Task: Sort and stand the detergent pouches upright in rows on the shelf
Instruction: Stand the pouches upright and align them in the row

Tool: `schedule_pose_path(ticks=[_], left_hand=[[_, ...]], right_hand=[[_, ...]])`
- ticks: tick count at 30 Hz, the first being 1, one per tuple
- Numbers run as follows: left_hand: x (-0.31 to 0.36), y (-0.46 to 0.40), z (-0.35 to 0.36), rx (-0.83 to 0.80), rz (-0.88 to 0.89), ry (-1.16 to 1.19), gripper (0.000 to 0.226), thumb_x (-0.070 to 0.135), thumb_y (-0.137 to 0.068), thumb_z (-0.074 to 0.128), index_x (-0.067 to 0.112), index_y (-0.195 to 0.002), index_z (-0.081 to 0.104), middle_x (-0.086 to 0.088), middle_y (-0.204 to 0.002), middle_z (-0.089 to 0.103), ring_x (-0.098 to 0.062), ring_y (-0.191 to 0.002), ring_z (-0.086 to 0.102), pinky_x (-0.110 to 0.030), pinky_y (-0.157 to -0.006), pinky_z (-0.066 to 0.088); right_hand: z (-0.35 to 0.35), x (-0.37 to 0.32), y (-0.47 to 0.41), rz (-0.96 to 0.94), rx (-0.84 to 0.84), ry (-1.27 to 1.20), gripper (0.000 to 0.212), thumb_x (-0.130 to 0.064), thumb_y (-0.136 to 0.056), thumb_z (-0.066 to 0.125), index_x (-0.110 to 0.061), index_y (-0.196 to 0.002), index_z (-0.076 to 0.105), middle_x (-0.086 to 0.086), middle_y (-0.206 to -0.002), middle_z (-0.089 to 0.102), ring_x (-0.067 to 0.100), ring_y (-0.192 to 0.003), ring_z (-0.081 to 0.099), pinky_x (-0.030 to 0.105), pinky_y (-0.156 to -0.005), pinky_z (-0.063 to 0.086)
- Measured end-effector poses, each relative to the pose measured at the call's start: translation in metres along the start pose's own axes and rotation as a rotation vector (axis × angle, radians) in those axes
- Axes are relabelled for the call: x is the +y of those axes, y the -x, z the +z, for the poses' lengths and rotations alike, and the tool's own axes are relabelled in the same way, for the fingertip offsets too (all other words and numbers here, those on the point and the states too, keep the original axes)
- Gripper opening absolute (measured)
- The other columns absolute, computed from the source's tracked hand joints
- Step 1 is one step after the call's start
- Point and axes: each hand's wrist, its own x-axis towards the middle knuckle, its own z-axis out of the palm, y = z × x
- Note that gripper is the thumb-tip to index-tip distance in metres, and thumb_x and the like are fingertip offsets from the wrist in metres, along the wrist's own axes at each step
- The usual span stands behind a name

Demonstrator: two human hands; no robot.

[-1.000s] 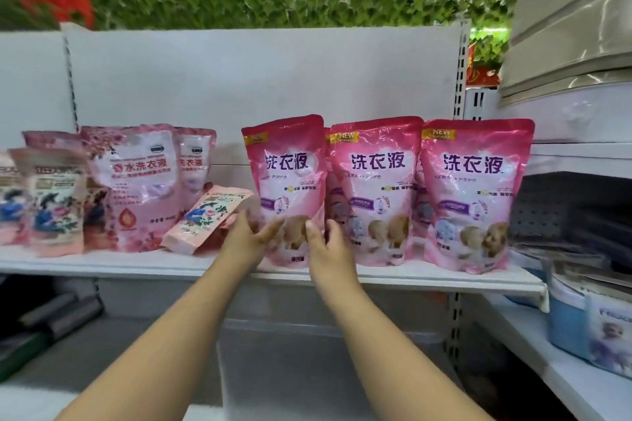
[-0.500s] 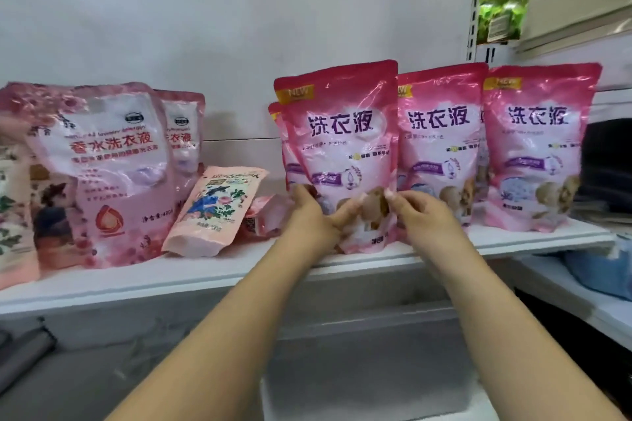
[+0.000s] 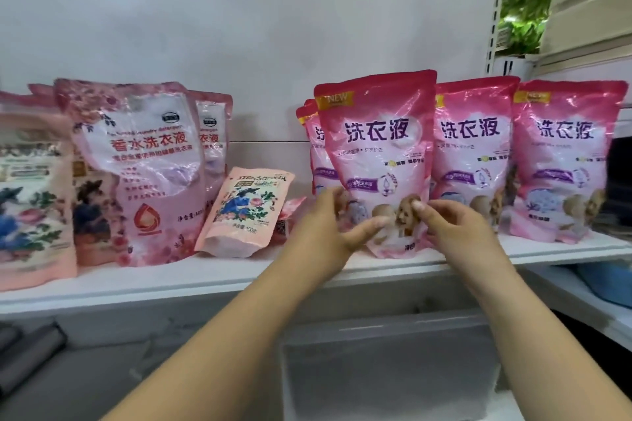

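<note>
A bright pink detergent pouch [image 3: 379,147] stands at the front of the white shelf [image 3: 205,278], and both hands grip its lower part. My left hand [image 3: 328,232] holds its bottom left side, my right hand [image 3: 455,229] its bottom right. Two more pouches of the same kind [image 3: 473,154] [image 3: 564,161] stand upright to the right, and others are partly hidden behind the held one. Left of them a small floral pouch [image 3: 244,212] leans tilted. Pale pink pouches [image 3: 143,167] stand further left.
Floral pouches [image 3: 30,202] crowd the shelf's far left end. A white back panel [image 3: 239,44] closes the shelf behind. Below the shelf sits a clear plastic bin [image 3: 386,366]. A lower shelf with a blue container [image 3: 608,284] runs off to the right.
Both hands took hold of the leftmost bright pink pouch and drew it forward to the shelf's front edge. The view moved closer and left.
</note>
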Motion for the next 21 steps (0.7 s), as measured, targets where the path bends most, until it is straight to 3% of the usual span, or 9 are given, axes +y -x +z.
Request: schedule_pose_path(ticks=[3,5,7,10,13,16,18,20,21], left_hand=[[-0.012,0.019,-0.041,0.270,0.094,-0.226,0.045,0.042,-0.085,0.056,0.021,-0.124,0.053,0.004,-0.127,0.055,-0.007,-0.101,0.046,-0.016,-0.077,0.029],[-0.026,0.024,-0.069,0.370,0.021,-0.312,0.036,0.039,-0.089,0.051,0.019,-0.118,0.059,0.000,-0.124,0.057,-0.010,-0.099,0.046,-0.020,-0.077,0.030],[-0.047,0.022,-0.085,0.372,-0.092,-0.407,0.041,0.040,-0.091,0.048,0.015,-0.121,0.057,-0.007,-0.124,0.058,-0.021,-0.107,0.052,-0.028,-0.084,0.037],[-0.076,0.019,-0.081,0.229,-0.149,-0.680,0.047,0.045,-0.094,0.038,0.012,-0.124,0.053,-0.012,-0.122,0.058,-0.028,-0.108,0.049,-0.035,-0.088,0.036],[-0.087,0.024,-0.077,0.167,-0.111,-0.652,0.044,0.047,-0.094,0.035,0.015,-0.113,0.057,-0.008,-0.112,0.060,-0.020,-0.091,0.048,-0.031,-0.076,0.037],[-0.080,0.033,-0.085,0.178,-0.015,-0.481,0.039,0.045,-0.091,0.045,0.015,-0.110,0.062,-0.007,-0.108,0.063,-0.020,-0.090,0.053,-0.029,-0.070,0.035],[-0.076,0.046,-0.088,0.179,0.025,-0.407,0.041,0.043,-0.091,0.046,0.017,-0.120,0.059,-0.004,-0.117,0.061,-0.020,-0.101,0.053,-0.030,-0.077,0.039],[-0.074,0.059,-0.088,0.169,0.047,-0.372,0.046,0.043,-0.092,0.045,0.018,-0.131,0.050,-0.001,-0.129,0.054,-0.017,-0.112,0.047,-0.028,-0.089,0.036],[-0.076,0.065,-0.091,0.165,0.039,-0.345,0.049,0.044,-0.091,0.045,0.020,-0.134,0.046,0.000,-0.132,0.050,-0.015,-0.117,0.044,-0.026,-0.093,0.034]], right_hand=[[0.006,-0.009,0.019,-0.130,0.165,0.062,0.038,-0.032,-0.086,0.059,-0.015,-0.120,0.055,-0.003,-0.109,0.054,0.008,-0.093,0.050,0.019,-0.077,0.038],[0.012,-0.022,0.036,-0.239,0.241,0.051,0.035,-0.031,-0.085,0.060,-0.018,-0.117,0.055,-0.005,-0.108,0.048,0.007,-0.093,0.047,0.015,-0.075,0.038],[0.025,-0.036,0.052,-0.369,0.224,0.045,0.024,-0.030,-0.084,0.062,-0.022,-0.106,0.058,-0.010,-0.096,0.049,0.007,-0.089,0.048,0.008,-0.077,0.037],[0.056,-0.059,0.071,-0.452,0.015,-0.017,0.012,-0.037,-0.082,0.060,-0.026,-0.087,0.059,-0.018,-0.082,0.055,-0.001,-0.077,0.052,0.004,-0.069,0.038],[0.099,-0.070,0.062,-0.195,-0.270,0.037,0.024,-0.043,-0.083,0.058,-0.020,-0.083,0.061,-0.010,-0.078,0.062,0.001,-0.073,0.056,0.013,-0.067,0.044],[0.127,-0.075,0.040,0.153,-0.355,-0.186,0.025,-0.033,-0.085,0.062,-0.008,-0.081,0.065,0.011,-0.086,0.072,0.026,-0.081,0.068,0.042,-0.083,0.054],[0.133,-0.083,0.037,0.260,-0.351,-0.380,0.014,-0.017,-0.086,0.061,-0.003,-0.089,0.063,0.013,-0.074,0.072,0.025,-0.066,0.070,0.040,-0.067,0.059],[0.137,-0.086,0.042,0.319,-0.352,-0.510,0.004,-0.006,-0.088,0.056,-0.005,-0.085,0.060,0.008,-0.055,0.067,0.019,-0.044,0.065,0.031,-0.042,0.054],[0.141,-0.086,0.046,0.325,-0.359,-0.534,0.009,-0.003,-0.088,0.054,-0.007,-0.083,0.059,0.007,-0.053,0.066,0.017,-0.040,0.063,0.028,-0.038,0.052]])
